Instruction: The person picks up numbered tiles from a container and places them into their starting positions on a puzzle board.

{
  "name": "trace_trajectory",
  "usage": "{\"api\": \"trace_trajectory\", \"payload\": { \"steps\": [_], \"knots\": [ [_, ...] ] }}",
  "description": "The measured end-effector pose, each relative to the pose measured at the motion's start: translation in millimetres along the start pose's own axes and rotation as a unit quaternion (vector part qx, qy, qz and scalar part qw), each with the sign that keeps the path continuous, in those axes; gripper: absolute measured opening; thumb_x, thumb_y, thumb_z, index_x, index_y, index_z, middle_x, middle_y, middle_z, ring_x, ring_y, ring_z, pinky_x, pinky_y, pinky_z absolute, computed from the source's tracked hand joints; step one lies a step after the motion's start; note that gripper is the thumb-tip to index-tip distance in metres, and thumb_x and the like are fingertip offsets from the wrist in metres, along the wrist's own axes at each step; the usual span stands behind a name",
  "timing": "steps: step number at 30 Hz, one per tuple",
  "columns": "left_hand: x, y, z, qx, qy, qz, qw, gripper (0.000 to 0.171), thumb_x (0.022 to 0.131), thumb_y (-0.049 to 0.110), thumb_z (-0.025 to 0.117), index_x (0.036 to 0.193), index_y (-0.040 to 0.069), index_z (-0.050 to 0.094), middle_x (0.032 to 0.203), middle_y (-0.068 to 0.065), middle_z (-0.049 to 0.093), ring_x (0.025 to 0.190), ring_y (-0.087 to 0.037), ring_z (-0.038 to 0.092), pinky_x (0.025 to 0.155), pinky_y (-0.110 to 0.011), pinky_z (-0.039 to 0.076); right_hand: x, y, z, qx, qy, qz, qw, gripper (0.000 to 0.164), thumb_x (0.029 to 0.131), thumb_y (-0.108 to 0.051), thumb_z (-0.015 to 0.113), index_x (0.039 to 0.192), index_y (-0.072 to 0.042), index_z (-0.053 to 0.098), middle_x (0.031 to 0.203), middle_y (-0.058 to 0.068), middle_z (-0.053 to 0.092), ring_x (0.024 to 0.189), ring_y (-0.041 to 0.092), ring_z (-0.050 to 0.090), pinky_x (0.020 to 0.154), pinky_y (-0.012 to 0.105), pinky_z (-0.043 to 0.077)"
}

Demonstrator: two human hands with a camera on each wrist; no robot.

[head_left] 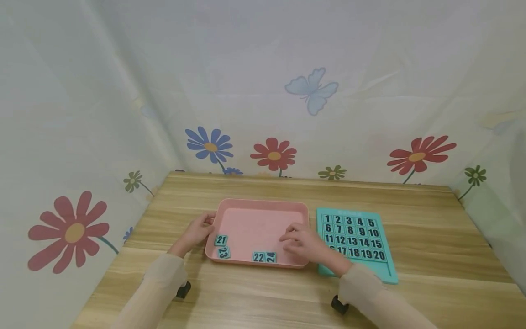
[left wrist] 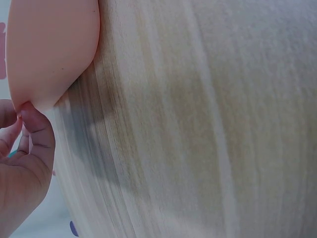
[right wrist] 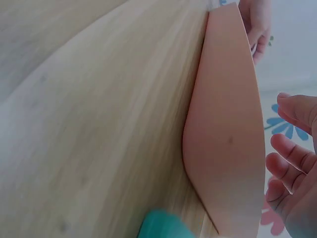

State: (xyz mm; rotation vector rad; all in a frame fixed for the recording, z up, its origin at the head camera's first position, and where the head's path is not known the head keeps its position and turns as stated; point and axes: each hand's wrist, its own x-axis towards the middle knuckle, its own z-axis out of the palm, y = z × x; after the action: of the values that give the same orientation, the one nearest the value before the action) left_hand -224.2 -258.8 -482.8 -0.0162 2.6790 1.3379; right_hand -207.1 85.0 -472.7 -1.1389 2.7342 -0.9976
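My left hand (head_left: 199, 232) pinches the left rim of a pink tray (head_left: 255, 228) between thumb and fingers; the left wrist view shows this grip at the tray's corner (left wrist: 54, 54). Over the tray's right side hovers my right hand (head_left: 303, 243), fingers loosely bent and nothing between them. In the right wrist view its fingers (right wrist: 287, 168) are spread above the tray wall (right wrist: 223, 134). Number tiles lie inside: 21 (head_left: 221, 240) and 23 (head_left: 223, 252) at the left, 22 (head_left: 258, 257) and 24 (head_left: 270, 257) side by side along the near edge.
A turquoise number board (head_left: 370, 266) lies right of the tray, holding rows of tiles from 1 to 20, partly covered by my right forearm. Both stand on a wooden table (head_left: 431, 256). A flowered curtain (head_left: 246, 91) hangs behind and beside it.
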Motion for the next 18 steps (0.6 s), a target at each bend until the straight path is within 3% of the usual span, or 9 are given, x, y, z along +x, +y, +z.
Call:
{"api": "trace_trajectory", "payload": {
  "steps": [9,18],
  "knots": [
    [-0.7,0.4,-0.7,-0.007,-0.005,0.001,1.0000,0.043,0.084,0.000,0.045,0.127,-0.002,0.039,0.104,-0.021,0.047,0.086,-0.022,0.054,0.066,-0.027,0.047,25.3,-15.9,16.9,-0.011,-0.033,0.000,0.999,0.024,0.082,-0.026,0.060,0.102,-0.016,0.066,0.097,-0.006,0.052,0.089,0.008,0.046,0.077,0.025,0.043],
    [-1.3,3.0,-0.8,-0.006,-0.004,-0.002,1.0000,0.043,0.085,0.001,0.045,0.128,-0.001,0.039,0.104,-0.021,0.047,0.086,-0.022,0.054,0.067,-0.026,0.047,51.0,-35.3,36.3,-0.062,-0.032,-0.034,0.997,0.027,0.084,-0.030,0.056,0.106,-0.016,0.064,0.109,-0.002,0.057,0.104,0.014,0.047,0.091,0.033,0.039]
  ]
}}
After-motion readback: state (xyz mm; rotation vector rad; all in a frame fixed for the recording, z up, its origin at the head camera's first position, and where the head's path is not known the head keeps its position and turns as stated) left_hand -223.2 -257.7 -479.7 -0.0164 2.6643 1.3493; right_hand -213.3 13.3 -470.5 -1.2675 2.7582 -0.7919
